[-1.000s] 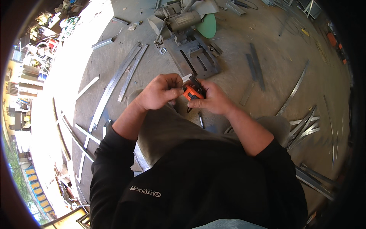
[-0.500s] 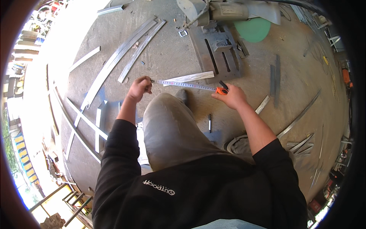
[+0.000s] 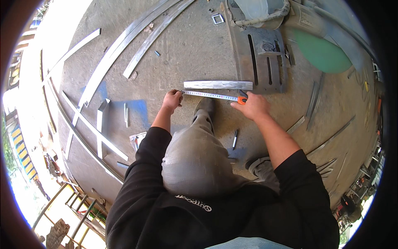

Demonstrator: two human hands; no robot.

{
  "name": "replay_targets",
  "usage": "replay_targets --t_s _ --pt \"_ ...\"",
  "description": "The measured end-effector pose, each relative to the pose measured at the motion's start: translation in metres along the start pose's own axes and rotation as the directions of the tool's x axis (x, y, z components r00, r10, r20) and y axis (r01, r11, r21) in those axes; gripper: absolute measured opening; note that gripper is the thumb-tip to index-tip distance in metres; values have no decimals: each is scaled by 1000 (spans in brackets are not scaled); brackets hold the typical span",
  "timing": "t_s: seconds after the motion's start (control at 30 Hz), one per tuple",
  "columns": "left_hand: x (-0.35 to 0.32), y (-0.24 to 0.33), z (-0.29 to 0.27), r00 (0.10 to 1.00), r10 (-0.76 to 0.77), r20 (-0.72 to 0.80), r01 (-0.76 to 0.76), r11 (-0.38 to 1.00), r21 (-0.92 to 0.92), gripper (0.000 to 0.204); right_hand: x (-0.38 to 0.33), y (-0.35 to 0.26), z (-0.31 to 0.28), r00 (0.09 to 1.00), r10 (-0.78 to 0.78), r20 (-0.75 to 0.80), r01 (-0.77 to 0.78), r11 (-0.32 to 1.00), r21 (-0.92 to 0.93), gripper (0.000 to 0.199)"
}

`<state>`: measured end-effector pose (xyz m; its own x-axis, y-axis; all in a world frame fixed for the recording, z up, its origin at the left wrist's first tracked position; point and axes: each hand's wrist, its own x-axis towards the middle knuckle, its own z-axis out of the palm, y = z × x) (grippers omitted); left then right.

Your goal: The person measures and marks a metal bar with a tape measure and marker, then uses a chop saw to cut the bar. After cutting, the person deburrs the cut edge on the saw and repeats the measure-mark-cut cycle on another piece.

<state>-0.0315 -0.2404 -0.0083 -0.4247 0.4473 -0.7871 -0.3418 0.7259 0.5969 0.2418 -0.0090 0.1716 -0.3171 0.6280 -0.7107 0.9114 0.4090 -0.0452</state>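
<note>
A short flat metal strip [image 3: 218, 84] lies on the concrete floor in front of me. Just below it runs the extended blade of a tape measure [image 3: 209, 95]. My left hand [image 3: 172, 100] pinches the blade's free end near the strip's left end. My right hand [image 3: 253, 105] grips the orange tape measure case [image 3: 241, 99] near the strip's right end. My grey-trousered knee and shoe [image 3: 205, 106] sit between my arms.
A dark marker pen [image 3: 234, 139] lies on the floor by my right forearm. A slotted steel machine base [image 3: 261, 58] and a green disc [image 3: 321, 52] stand beyond the strip. Long curved metal bars [image 3: 120, 50] and several loose offcuts lie to the left and right.
From holding the tape measure together near my chest, my hands spread apart, pulled the blade out and lowered it beside the metal strip. The view has moved closer to the floor.
</note>
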Motion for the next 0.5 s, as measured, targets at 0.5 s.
replay_targets --t_s 0.5 --pt "42 -4 26 940 200 -278 14 789 614 45 34 -21 -4 999 48 -6 -48 999 -18 81"
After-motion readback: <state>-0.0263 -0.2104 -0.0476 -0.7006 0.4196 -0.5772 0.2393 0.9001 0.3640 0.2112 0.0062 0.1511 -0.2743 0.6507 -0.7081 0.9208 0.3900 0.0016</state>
